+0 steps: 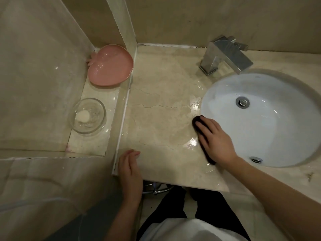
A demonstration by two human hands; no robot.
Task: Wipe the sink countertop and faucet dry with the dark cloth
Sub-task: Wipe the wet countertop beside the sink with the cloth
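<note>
My right hand [215, 140] lay flat on the dark cloth [199, 121], right of centre in the frame, pressing it onto the table [156, 110] just beside the left rim of the white sink [260, 136]; the fingers [202, 129] were extended and spread, not curled round the cloth; the cloth showed only as a dark strip past the fingertips and along the left edge of the hand. My left hand [130, 171] rested at the front left corner of the table, lower centre of the frame; its fingers were straight and together, holding nothing. Wet, glossy patches showed on the table to the left of the cloth and near the sink rim. The chrome faucet [225, 54] stood behind the sink at upper right, well apart from both hands. On the lower ledge at left sat a pink dish [109, 65] and, nearer the front, a clear glass bowl [88, 117] containing a small pale object.
</note>
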